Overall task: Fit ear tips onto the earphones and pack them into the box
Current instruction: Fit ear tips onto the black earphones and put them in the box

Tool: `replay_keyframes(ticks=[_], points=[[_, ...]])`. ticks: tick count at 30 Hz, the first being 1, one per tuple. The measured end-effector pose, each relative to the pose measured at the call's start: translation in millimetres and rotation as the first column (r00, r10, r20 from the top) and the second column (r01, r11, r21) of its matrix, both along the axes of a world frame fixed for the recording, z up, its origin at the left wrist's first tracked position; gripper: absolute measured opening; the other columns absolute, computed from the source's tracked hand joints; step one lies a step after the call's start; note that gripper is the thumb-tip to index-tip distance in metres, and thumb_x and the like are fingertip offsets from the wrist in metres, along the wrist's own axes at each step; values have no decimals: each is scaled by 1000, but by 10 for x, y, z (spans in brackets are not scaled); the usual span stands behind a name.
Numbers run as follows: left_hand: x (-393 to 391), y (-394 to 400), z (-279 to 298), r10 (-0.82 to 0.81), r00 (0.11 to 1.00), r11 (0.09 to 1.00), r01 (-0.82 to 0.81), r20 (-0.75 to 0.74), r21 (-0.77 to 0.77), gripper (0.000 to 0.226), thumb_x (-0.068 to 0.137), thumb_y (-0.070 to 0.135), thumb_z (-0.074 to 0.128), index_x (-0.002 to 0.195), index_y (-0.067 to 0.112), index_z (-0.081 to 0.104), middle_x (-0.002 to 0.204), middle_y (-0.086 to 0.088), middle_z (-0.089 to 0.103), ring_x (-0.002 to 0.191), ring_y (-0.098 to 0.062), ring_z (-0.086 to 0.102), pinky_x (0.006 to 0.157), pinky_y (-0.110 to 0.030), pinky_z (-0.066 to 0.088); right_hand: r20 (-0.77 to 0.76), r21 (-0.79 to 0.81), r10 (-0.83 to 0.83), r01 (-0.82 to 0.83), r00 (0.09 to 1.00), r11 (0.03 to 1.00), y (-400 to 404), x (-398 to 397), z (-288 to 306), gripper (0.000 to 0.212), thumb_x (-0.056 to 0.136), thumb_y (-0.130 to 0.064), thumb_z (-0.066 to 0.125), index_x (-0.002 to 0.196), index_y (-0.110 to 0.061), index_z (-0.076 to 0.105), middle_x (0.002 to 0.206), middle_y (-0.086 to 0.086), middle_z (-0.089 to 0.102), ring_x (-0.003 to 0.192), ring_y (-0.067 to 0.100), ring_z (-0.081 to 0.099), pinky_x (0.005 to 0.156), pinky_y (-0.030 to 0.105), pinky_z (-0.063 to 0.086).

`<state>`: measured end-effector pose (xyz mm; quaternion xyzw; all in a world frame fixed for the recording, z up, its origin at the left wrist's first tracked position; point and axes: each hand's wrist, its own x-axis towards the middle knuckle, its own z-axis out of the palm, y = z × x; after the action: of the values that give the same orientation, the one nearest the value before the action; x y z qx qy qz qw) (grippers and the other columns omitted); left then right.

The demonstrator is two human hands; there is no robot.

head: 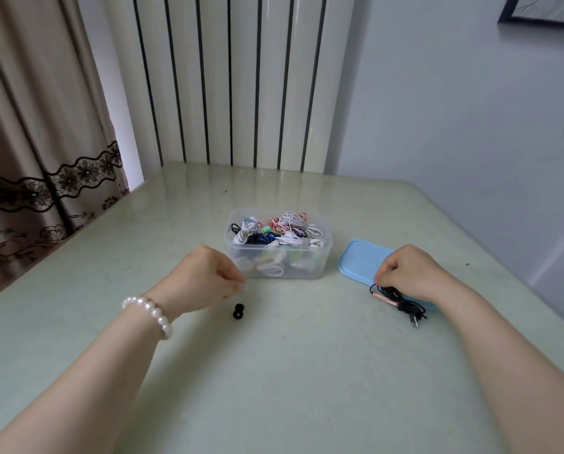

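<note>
Gripping a bundled black earphone point(401, 301) with curled right hand point(411, 273) over the blue lid point(356, 260); left hand point(205, 276), fingers loosely curled, hovering just above black ear tips point(238, 311) on the table point(274, 371), whether pinching anything unclear. Beyond, clear box point(323, 253) full of coiled earphones.

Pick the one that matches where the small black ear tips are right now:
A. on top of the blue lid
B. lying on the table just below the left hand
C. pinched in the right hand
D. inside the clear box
B: the black ear tips lie on the bare table just nearer the camera than the left hand, apart from the clear box and the blue lid.
</note>
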<state>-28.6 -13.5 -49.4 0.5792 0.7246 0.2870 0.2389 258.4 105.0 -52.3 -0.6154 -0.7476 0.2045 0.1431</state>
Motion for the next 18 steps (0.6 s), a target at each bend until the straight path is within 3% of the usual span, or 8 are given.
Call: replay_keyframes(ticks=[2, 4, 7, 9, 11, 15, 18], points=[[-4, -26, 21, -57, 998, 996, 56, -15, -68, 7, 75, 21, 74, 76, 14, 73, 60, 1, 65, 45, -2, 51, 42, -9, 37, -64, 45, -5, 8, 998, 999, -50, -44, 46, 8, 73, -4, 65, 67, -3, 70, 79, 8, 71, 86, 24, 64, 75, 29, 48], [33, -57, 15, -126, 990, 984, 117, -58, -133, 12, 72, 26, 77, 78, 17, 72, 71, 2, 69, 50, 0, 55, 48, -9, 41, -223, 42, 68, -60, 972, 997, -141, -86, 148, 11, 73, -1, 70, 64, -8, 71, 76, 2, 71, 79, 17, 65, 76, 25, 49], [110, -66, -33, -159, 968, 977, 126, -195, -172, 16, 71, 26, 77, 84, 24, 69, 83, 8, 66, 66, -4, 57, 56, -12, 42, -489, 14, 200, -221, 849, 975, -327, -199, 260, 16, 74, 7, 68, 69, -8, 68, 64, 4, 67, 58, 7, 61, 63, 11, 49], [151, -61, -59, -139, 961, 984, 105, -240, -146, 13, 73, 21, 74, 85, 25, 69, 79, 11, 63, 69, -6, 57, 55, -10, 41, -597, -23, 247, -324, 763, 946, -416, -307, 222, 17, 77, 10, 62, 73, -6, 66, 56, 3, 65, 52, 9, 62, 62, 17, 49], [177, -58, -73, -125, 963, 988, 98, -237, -122, 9, 76, 17, 70, 83, 23, 70, 73, 13, 62, 70, -6, 58, 54, -8, 42, -639, -60, 266, -391, 722, 918, -473, -430, 117, 18, 82, 9, 57, 77, -7, 63, 55, 0, 65, 51, 12, 64, 59, 21, 48], [210, -66, -74, -130, 959, 989, 107, -251, -101, 12, 78, 10, 67, 85, 19, 70, 71, 13, 60, 81, -11, 63, 69, -19, 50, -645, -46, 280, -402, 711, 914, -554, -609, -21, 19, 86, 7, 53, 83, -12, 55, 60, 0, 65, 45, 13, 59, 48, 18, 39], [228, -80, -70, -152, 953, 987, 131, -261, -95, 18, 77, 9, 68, 93, 17, 70, 77, 8, 62, 84, -13, 64, 75, -21, 51, -641, -27, 297, -408, 708, 913, -594, -660, -47, 24, 87, 7, 51, 96, -16, 51, 66, 5, 66, 45, 13, 54, 51, 17, 39]])
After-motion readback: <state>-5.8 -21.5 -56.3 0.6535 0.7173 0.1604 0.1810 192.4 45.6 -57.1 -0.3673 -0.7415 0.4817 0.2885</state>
